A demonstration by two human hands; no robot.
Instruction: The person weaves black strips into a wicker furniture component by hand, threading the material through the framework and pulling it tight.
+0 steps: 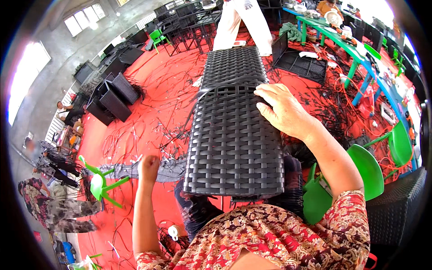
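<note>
A long black woven wicker piece [235, 148] lies across my lap and runs away from me. Its near part is closely woven from flat black strips. Beyond a gap with upright strands, the weave continues on the far part [235, 63]. One loose flat strip [211, 88] crosses the piece at that gap and hangs off its left side. My right hand [285, 110] rests on the right edge by the gap, its thumb apart from its fingers. Left of the piece, my left hand [148, 168] is raised in a fist; whatever it may hold is hidden.
Green plastic chairs stand at my right [364, 171] and left [102, 182]. Strip scraps litter the red floor [148, 90]. Ahead, a person in white trousers [243, 22] stands by the piece's far end. Black woven pieces [112, 99] sit at left; a green-edged table [333, 38] runs along the right.
</note>
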